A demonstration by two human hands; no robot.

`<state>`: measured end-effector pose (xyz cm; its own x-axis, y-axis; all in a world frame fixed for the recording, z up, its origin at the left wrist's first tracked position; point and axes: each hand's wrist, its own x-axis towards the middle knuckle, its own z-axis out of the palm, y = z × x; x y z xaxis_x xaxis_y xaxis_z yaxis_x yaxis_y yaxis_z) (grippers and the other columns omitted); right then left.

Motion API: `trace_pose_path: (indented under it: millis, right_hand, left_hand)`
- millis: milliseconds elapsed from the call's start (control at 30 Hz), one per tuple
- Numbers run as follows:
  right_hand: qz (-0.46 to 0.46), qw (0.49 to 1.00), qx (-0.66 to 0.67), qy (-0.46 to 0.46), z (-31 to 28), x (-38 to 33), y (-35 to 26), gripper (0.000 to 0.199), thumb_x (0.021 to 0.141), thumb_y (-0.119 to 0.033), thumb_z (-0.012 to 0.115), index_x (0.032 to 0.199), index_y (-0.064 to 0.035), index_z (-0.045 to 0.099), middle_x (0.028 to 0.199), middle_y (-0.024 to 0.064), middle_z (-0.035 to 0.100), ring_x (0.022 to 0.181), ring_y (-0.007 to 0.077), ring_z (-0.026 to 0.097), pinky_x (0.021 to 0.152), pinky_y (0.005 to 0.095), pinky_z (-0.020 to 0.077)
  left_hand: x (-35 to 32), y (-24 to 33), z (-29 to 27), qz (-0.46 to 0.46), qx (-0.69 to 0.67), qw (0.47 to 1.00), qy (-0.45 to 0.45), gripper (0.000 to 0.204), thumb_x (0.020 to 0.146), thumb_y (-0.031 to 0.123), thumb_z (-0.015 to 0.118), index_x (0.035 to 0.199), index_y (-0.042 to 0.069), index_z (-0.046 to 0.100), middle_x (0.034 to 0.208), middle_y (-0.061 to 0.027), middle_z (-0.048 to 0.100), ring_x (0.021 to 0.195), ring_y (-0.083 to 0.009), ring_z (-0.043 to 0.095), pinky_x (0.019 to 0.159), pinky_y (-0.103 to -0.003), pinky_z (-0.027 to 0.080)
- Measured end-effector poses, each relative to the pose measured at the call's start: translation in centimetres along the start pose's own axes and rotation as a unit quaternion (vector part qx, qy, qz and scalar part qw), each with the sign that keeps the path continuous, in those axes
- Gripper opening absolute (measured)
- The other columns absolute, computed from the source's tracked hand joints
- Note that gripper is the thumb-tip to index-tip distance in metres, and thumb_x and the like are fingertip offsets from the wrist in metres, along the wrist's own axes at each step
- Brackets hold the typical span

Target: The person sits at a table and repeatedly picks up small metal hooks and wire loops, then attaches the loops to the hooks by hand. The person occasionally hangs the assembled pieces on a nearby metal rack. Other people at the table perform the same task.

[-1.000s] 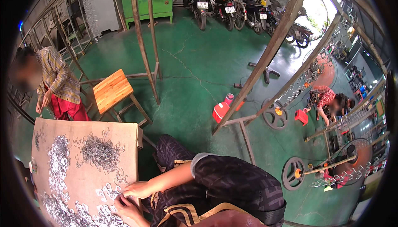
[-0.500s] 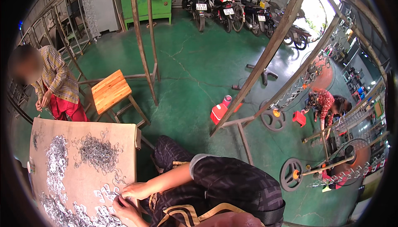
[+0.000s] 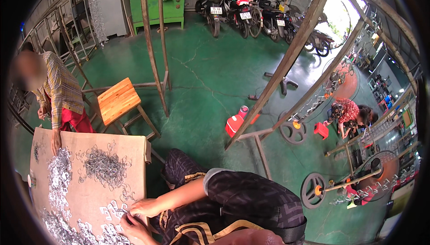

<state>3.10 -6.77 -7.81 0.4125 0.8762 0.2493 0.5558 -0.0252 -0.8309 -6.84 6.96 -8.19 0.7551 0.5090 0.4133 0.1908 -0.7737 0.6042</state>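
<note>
Both hands (image 3: 136, 213) now lower on brown table (image 3: 89, 195), fingers pinching small metal pieces (image 3: 114, 210)

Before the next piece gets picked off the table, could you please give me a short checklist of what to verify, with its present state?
1. Both hands at the work: ok. The left hand and right hand meet at the table's near edge.
2. Pieces within reach: ok. Flat metal pieces lie right by the fingers.
3. Grip on a piece: cannot tell; too small to see.
4. Stock on hand: ok. A loose pile of metal clips sits mid-table.
5. Co-worker clear: ok. The other person's hand rests on the far corner of the table, apart.
</note>
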Motion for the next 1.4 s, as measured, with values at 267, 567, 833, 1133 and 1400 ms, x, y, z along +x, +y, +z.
trace_pose_path:
  millis: [267, 567, 833, 1133, 1400]
  right_hand:
    - [0.002, 0.999, -0.033, -0.004, 0.3, -0.1, 0.6, 0.029, 0.077, 0.004, 0.057, 0.105, -0.0015, 0.059, 0.105, 0.0182, 0.06, 0.101, 0.0388, 0.059, 0.086, 0.0447, 0.0493]
    - [0.022, 0.998, 0.048, 0.028, 0.8, -0.1, 1.9, 0.057, 0.071, 0.01, 0.055, 0.125, -0.004, 0.059, 0.122, 0.0197, 0.062, 0.115, 0.0347, 0.058, 0.097, 0.0396, 0.0462]
    - [0.161, 0.959, 0.231, -0.02, -4.3, -0.5, 0.3, 0.055, 0.085, 0.008, 0.058, 0.138, -0.0059, 0.053, 0.095, 0.0028, 0.055, 0.08, 0.0119, 0.067, 0.071, 0.0232, 0.0526]
    - [0.15, 0.958, 0.237, -0.055, -5.2, 0.0, 1.4, 0.052, 0.085, 0.012, 0.058, 0.135, 0.0021, 0.052, 0.093, 0.002, 0.055, 0.081, 0.0119, 0.066, 0.074, 0.0243, 0.0535]
    - [0.145, 0.956, 0.255, -0.007, -5.4, 1.7, -1.0, 0.057, 0.079, 0.01, 0.064, 0.133, -0.0042, 0.054, 0.086, -0.0025, 0.054, 0.073, 0.0035, 0.052, 0.066, 0.0172, 0.0446]
  left_hand:
    - [0.1, 0.8, -0.1, 0.0, 0.018, 1.0, -0.005, 0.016, 0.093, 0.012, 0.061, 0.098, -0.003, 0.064, 0.091, -0.0181, 0.065, 0.083, -0.0338, 0.061, 0.077, -0.042, 0.049]
    - [0.5, 1.3, 0.5, 0.003, -0.02, 0.998, 0.067, 0.006, 0.083, 0.004, 0.062, 0.086, 0.0, 0.065, 0.081, -0.0189, 0.064, 0.075, -0.037, 0.06, 0.071, -0.044, 0.048]
    - [1.2, 2.9, -1.0, 0.006, 0.006, 0.998, 0.054, 0.014, 0.079, 0.015, 0.075, 0.083, 0.004, 0.068, 0.079, -0.0128, 0.066, 0.075, -0.0309, 0.062, 0.069, -0.04, 0.05]
    - [0.4, 2.2, -0.9, 0.009, -0.049, 0.992, 0.118, 0.013, 0.081, 0.01, 0.074, 0.087, 0.002, 0.065, 0.085, -0.0118, 0.067, 0.079, -0.0298, 0.064, 0.068, -0.037, 0.052]
    - [0.0, 1.8, -0.7, -0.083, -0.3, 0.94, 0.137, 0.005, 0.091, -0.002, 0.061, 0.096, -0.001, 0.06, 0.093, -0.0113, 0.07, 0.084, -0.0158, 0.067, 0.076, -0.028, 0.054]
